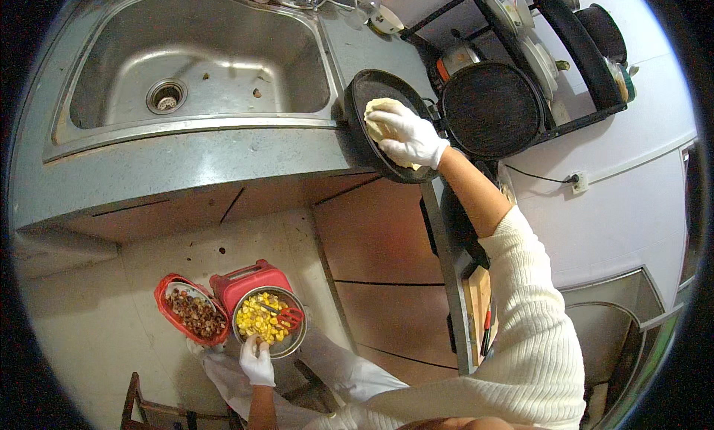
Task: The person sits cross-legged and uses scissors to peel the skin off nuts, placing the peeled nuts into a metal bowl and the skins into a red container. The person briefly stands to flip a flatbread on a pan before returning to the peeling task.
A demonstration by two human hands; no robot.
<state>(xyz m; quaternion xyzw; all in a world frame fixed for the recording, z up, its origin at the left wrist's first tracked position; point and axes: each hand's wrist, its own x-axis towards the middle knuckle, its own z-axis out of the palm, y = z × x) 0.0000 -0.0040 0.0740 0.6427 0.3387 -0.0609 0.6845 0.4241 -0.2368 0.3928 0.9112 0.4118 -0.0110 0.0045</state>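
Observation:
My right hand, in a white glove, is on a flat piece of pale dough lying in the round black pan of an opened electric griddle; whether its fingers grip the dough is not clear. The griddle's ridged lid leans back to the right. Low in the view, my gloved left hand pinches the near rim of a steel bowl. In the bowl are yellow chopped pieces and a red slotted utensil. Left of it, a red-bag-lined bowl holds brown chopped food.
A red plastic stool stands by the bowls. The steel sink is at upper left, set in the grey counter. A black dish rack with plates stands at upper right. A wooden board and a red-and-black-handled tool lie near my right arm.

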